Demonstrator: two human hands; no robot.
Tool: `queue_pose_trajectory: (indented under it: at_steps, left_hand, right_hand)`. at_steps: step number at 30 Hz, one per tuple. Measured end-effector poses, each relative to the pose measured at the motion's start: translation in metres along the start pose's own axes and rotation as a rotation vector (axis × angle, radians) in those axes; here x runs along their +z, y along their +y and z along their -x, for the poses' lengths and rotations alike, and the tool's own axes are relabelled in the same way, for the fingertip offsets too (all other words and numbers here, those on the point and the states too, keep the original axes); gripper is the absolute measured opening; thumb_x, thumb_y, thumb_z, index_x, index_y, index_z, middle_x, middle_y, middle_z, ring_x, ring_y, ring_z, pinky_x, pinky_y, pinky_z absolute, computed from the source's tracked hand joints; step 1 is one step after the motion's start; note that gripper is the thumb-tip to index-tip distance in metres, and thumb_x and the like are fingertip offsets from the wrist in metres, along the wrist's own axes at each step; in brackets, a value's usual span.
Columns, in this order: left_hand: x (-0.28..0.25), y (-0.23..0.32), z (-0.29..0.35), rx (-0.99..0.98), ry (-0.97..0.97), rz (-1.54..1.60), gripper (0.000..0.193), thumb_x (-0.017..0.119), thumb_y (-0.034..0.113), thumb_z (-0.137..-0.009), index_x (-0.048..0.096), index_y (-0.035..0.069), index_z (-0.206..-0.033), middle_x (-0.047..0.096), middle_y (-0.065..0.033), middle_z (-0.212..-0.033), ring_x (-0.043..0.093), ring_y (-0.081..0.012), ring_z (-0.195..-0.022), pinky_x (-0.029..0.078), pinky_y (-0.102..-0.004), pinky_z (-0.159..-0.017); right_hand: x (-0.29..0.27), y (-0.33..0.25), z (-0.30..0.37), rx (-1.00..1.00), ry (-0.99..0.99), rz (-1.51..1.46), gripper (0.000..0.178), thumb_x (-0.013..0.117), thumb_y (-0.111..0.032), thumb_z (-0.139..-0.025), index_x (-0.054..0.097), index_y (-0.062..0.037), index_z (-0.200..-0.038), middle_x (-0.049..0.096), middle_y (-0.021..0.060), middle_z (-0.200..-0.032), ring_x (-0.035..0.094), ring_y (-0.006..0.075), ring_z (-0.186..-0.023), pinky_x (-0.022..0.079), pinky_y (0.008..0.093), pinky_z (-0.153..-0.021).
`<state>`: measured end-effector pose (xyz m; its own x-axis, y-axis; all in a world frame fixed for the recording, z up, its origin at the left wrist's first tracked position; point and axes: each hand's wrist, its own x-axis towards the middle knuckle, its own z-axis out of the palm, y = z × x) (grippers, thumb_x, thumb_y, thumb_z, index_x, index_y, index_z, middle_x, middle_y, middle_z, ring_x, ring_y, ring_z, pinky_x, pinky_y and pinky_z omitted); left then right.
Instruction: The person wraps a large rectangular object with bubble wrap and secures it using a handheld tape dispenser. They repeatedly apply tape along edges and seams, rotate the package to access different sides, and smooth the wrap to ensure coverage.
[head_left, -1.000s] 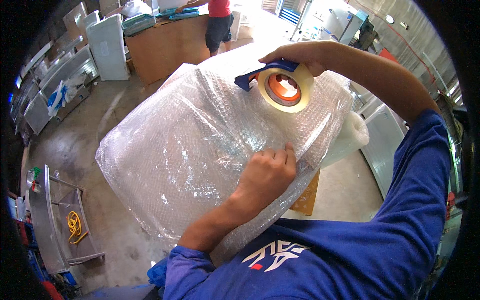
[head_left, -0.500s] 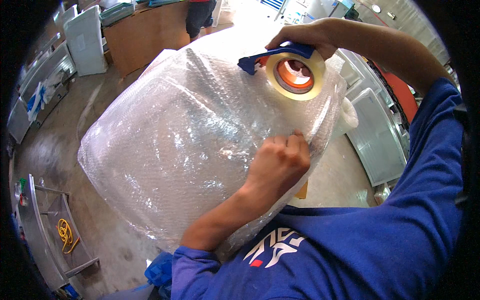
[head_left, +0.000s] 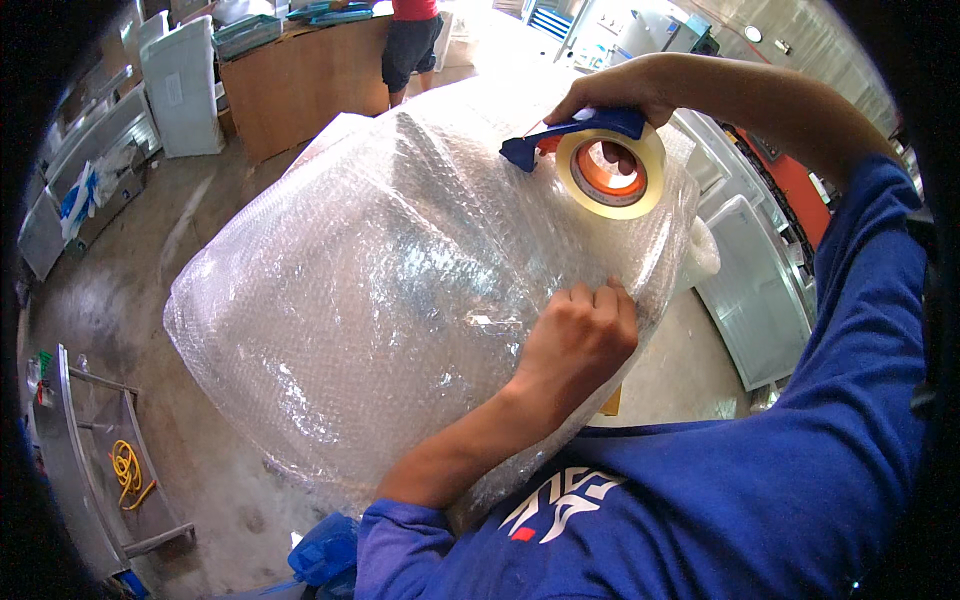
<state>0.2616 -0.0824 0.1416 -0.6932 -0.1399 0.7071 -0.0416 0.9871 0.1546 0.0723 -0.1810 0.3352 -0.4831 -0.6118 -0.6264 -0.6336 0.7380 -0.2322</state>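
Observation:
A large bulky bundle under clear bubble wrap [head_left: 330, 290] fills the middle of the view; what lies inside is hidden. My left hand [head_left: 585, 335] has its fingers curled closed on the bubble wrap near the bundle's right edge. Above it, my right hand [head_left: 640, 90] grips a blue tape dispenser [head_left: 590, 122] by its top. The dispenser carries a wide roll of pale yellowish tape [head_left: 572, 190] around an orange hub. Its blue front end points left, over the wrap. Whether a strip of tape runs between the two hands cannot be made out.
A white roll [head_left: 703, 250] sits just beyond the bundle's right side. Metal-framed panels [head_left: 755, 300] stand to the right. At lower left is a metal stand [head_left: 95, 440] with a coiled yellow cord [head_left: 127, 470]. Another person [head_left: 410, 45] stands by a brown counter [head_left: 300, 90] at the back.
The tape dispenser in my right hand has come slightly right and nearer to me. My left hand stays closed at the wrap, and the whole view has shifted a little.

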Motion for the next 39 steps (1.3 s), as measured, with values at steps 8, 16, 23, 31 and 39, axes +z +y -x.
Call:
queue_pose_trajectory:
  at_steps: [8, 16, 23, 31, 39]
  left_hand:
    - [-0.003, -0.005, 0.0, -0.016, -0.007, 0.015, 0.033, 0.063, 0.009, -0.083, 0.069, -0.007, -0.111, 0.069, -0.0126, -0.081, 0.071, -0.0244, -0.072, 0.058, -0.0339, -0.062]
    - [-0.002, -0.009, 0.001, -0.044, -0.018, 0.045, 0.03, 0.062, 0.008, -0.083, 0.068, -0.005, -0.109, 0.069, -0.0126, -0.083, 0.07, -0.0242, -0.072, 0.058, -0.0348, -0.063]
    - [-0.005, -0.009, 0.001, -0.038, -0.061, 0.068, 0.027, 0.062, 0.008, -0.085, 0.068, -0.002, -0.11, 0.067, -0.0101, -0.082, 0.07, -0.024, -0.075, 0.058, -0.0358, -0.065]
    - [-0.016, -0.006, -0.005, 0.017, -0.061, -0.057, 0.029, 0.064, 0.008, -0.084, 0.07, -0.004, -0.11, 0.067, -0.007, -0.078, 0.069, -0.0199, -0.072, 0.056, -0.0316, -0.063]
    - [-0.013, -0.003, -0.003, -0.001, -0.094, -0.103, 0.022, 0.067, 0.016, -0.092, 0.069, 0.004, -0.111, 0.065, -0.006, -0.078, 0.068, -0.0234, -0.072, 0.055, -0.0375, -0.062]
  right_hand:
    - [0.001, 0.01, -0.02, -0.389, 0.106, 0.322, 0.052, 0.05, -0.042, -0.106, 0.055, -0.0014, -0.138, 0.068, 0.0172, -0.121, 0.074, 0.0187, -0.096, 0.064, 0.0278, -0.08]
    - [0.0, -0.004, -0.02, -0.342, 0.115, 0.526, 0.07, 0.074, -0.047, -0.084, 0.061, 0.0002, -0.134, 0.07, 0.0195, -0.118, 0.074, 0.0227, -0.094, 0.062, 0.0271, -0.081]
    - [0.0, 0.035, 0.018, -0.174, -0.036, 0.575, 0.086, 0.076, -0.048, -0.072, 0.058, 0.0022, -0.14, 0.073, 0.02, -0.113, 0.075, 0.024, -0.08, 0.064, 0.029, -0.073]
    - [0.02, 0.086, 0.061, -0.153, 0.04, 0.618, 0.086, 0.075, -0.044, -0.069, 0.059, 0.0012, -0.14, 0.073, 0.0201, -0.11, 0.074, 0.0222, -0.076, 0.063, 0.0288, -0.069]
    - [0.041, 0.142, 0.091, -0.277, 0.175, 0.436, 0.084, 0.075, -0.042, -0.069, 0.06, 0.0069, -0.136, 0.074, 0.0213, -0.105, 0.073, 0.0255, -0.083, 0.06, 0.0325, -0.075]
